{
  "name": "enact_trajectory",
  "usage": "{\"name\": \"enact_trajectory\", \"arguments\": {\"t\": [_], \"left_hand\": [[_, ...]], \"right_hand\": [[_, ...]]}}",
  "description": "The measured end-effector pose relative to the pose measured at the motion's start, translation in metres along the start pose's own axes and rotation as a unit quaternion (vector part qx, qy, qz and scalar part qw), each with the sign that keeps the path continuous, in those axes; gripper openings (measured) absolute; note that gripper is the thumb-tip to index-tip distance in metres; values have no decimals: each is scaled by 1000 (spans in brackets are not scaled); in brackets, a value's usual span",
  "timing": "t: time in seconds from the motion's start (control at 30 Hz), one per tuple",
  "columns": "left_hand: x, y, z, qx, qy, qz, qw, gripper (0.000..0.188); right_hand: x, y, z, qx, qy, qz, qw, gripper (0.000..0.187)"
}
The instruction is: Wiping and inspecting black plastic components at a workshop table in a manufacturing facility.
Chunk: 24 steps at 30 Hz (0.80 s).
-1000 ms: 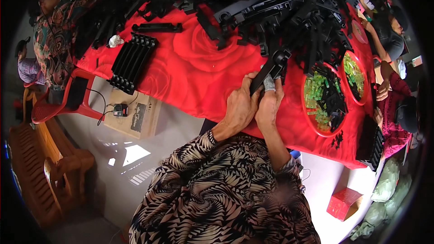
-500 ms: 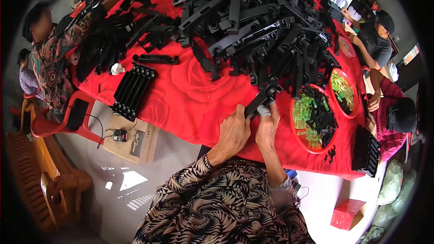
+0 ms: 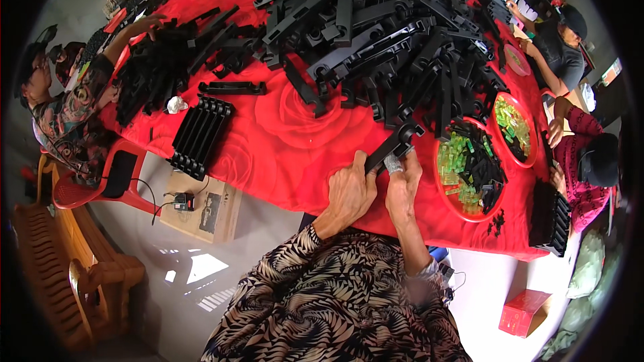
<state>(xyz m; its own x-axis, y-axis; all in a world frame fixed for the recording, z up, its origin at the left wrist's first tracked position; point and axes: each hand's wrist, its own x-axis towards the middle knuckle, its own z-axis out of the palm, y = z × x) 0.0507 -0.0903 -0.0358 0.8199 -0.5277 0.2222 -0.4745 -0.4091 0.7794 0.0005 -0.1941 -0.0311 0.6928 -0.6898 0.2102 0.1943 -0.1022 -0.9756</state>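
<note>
A long black plastic bar (image 3: 390,148) with a rounded, notched far end slants away from me over the red tablecloth (image 3: 295,154). My left hand (image 3: 350,189) is closed round its near end, thumb and fingers pressed against it. My right hand (image 3: 404,186) grips along the bar's right side, with a grey wrapping (image 3: 394,162) on one finger. Whether a small part sits between the right fingers and the bar is hidden. Beyond both hands lies a big heap of similar black bars (image 3: 369,33).
Two red-rimmed baskets (image 3: 439,177) of green and black small parts stand at right. A row of stacked black bars (image 3: 201,137) lies left, near a crumpled white wad (image 3: 176,104). Several people sit around the table. A red chair (image 3: 127,177) and cardboard box (image 3: 208,211) stand at left.
My hands hold the bar much as before, its far end shifted slightly right. At left, a co-worker has leaned back, with the reaching arm drawn away from the heap.
</note>
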Motion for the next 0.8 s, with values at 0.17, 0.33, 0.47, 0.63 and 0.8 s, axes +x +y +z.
{"name": "enact_trajectory", "arguments": {"t": [0.17,0.33,0.47,0.63,0.8], "left_hand": [[0,-3,6,-10,32,7,999,16],[6,-1,6,-24,47,-7,999,16],[16,-1,1,-70,16,-104,992,21],[23,-30,3,-227,36,-137,964,26],[26,-3,-33,-335,-26,-148,930,33]], "right_hand": [[-1,8,7,39,21,-4,999,34],[5,11,10,45,11,-13,999,37],[19,24,19,-8,13,-47,999,29],[19,5,29,-136,-43,-57,988,39],[2,-9,20,-14,-81,-29,996,45]]}}
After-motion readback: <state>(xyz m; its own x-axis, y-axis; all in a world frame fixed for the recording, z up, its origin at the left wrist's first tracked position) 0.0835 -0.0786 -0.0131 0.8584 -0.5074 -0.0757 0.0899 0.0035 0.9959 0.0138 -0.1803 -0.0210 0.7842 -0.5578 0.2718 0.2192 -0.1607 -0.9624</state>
